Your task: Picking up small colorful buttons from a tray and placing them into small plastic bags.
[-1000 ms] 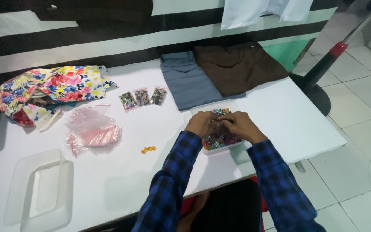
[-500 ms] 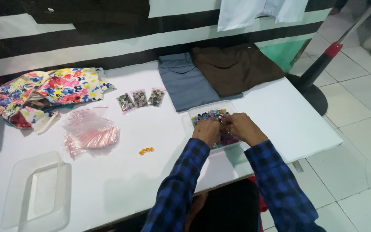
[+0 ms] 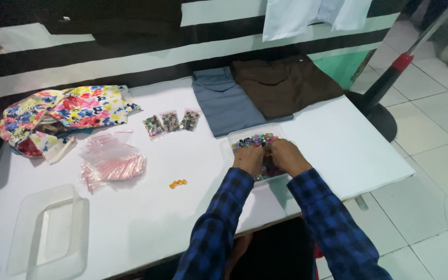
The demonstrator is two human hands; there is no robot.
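On white table (image 3: 338,145) | both hands: left hand (image 3: 249,158), right hand (image 3: 288,156) | in clear bead tray (image 3: 239,136)

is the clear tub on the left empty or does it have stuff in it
Empty. The clear plastic tub near the table's left front corner shows only the white table through its bottom; no beads or bags lie inside.

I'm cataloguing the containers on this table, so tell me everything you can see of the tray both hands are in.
The tray is a shallow, clear plastic rectangle with rounded corners, lying flat on the white table just in front of the folded grey cloth. It holds many small multicoloured pieces. The left hand and right hand rest inside it, covering its near half.
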